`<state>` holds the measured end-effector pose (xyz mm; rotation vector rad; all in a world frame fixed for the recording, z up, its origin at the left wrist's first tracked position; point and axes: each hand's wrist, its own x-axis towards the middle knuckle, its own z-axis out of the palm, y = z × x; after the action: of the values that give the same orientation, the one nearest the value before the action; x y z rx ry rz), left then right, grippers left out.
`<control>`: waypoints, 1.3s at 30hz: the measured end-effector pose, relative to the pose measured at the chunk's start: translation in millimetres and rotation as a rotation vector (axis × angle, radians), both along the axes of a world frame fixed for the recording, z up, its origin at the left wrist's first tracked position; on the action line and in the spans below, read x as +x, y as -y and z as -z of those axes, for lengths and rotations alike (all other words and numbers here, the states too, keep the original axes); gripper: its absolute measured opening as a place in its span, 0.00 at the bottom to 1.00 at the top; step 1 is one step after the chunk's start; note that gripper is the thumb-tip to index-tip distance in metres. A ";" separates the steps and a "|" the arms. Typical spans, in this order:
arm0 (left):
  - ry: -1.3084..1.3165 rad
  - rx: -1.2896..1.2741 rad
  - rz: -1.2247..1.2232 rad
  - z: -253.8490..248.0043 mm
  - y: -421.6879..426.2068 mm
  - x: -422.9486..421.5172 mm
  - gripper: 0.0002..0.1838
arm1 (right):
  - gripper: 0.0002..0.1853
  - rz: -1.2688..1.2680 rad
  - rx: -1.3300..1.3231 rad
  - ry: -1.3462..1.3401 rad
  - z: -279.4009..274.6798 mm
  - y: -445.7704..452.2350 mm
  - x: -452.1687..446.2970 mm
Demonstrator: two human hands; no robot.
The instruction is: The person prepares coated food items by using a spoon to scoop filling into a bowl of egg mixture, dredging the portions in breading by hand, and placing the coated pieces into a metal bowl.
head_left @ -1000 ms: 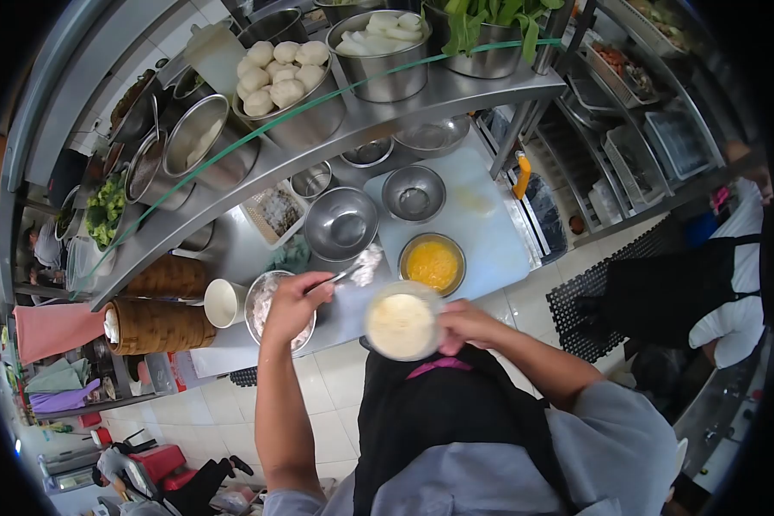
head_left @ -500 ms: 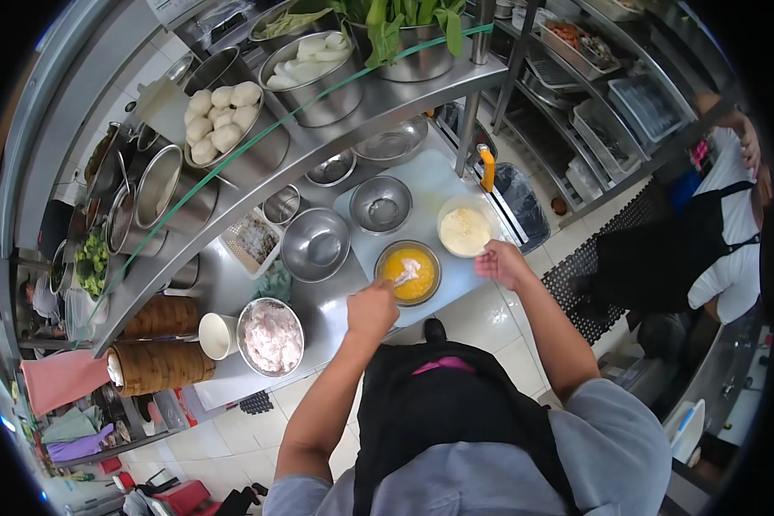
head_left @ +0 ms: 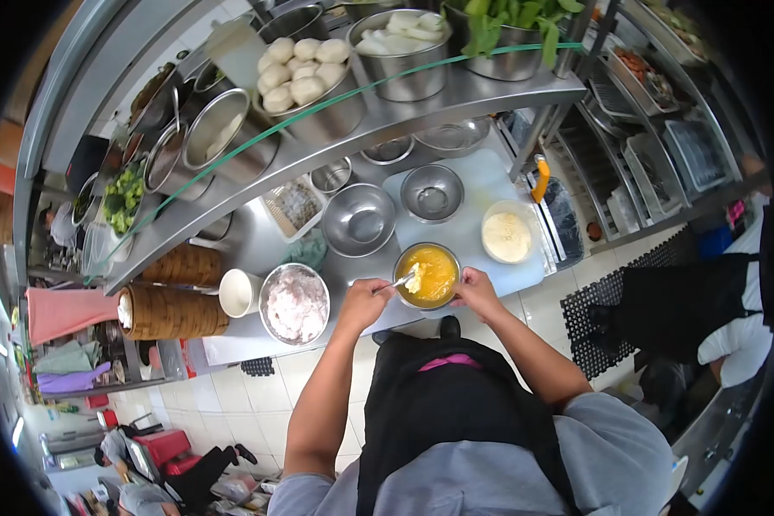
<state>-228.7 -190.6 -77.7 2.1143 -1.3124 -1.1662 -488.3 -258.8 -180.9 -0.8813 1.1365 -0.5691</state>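
My left hand [head_left: 364,304] is closed round the handle of a slim metal utensil [head_left: 402,281]; whether it is tongs or a spoon I cannot tell. Its tip holds a pale piece of food [head_left: 414,277], partly coated in yellow, over a steel bowl of beaten egg [head_left: 437,271]. At that bowl's right side, my right hand [head_left: 477,294] pinches the rim. A bowl of pale crumbs [head_left: 507,236] stands on the white cutting board [head_left: 482,181] beyond my right hand. Left of my left hand is a steel bowl of pinkish-white minced paste [head_left: 294,305].
Empty steel bowls [head_left: 359,221] stand behind the egg. A white basket [head_left: 292,209], white tub [head_left: 239,293] and bamboo steamers [head_left: 176,311] are to the left. The overhead shelf [head_left: 456,105] carries dough balls [head_left: 301,73] and vegetables. Another person in an apron [head_left: 688,301] is at right.
My right hand has left the crumb bowl and taken the egg bowl's rim. The pale piece, whiter before, now looks yellower. The whole view has shifted slightly.
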 end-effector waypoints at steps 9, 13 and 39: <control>0.043 -0.059 -0.211 9.5 -57.6 32.7 0.16 | 0.10 -0.289 0.027 -0.002 -0.5 -15.0 88.4; -0.118 -0.031 -0.351 10.2 -67.2 39.7 0.15 | 0.10 -0.337 -0.020 -0.070 4.8 -11.1 119.2; 0.838 0.176 0.099 -41.6 -34.3 53.1 0.15 | 0.05 -0.477 -0.990 -0.967 -74.9 5.6 -47.2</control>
<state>-175.5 -156.3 -36.2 2.8450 -1.6948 -0.4059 -535.4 -264.4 -106.0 -2.3846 1.3967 -0.2584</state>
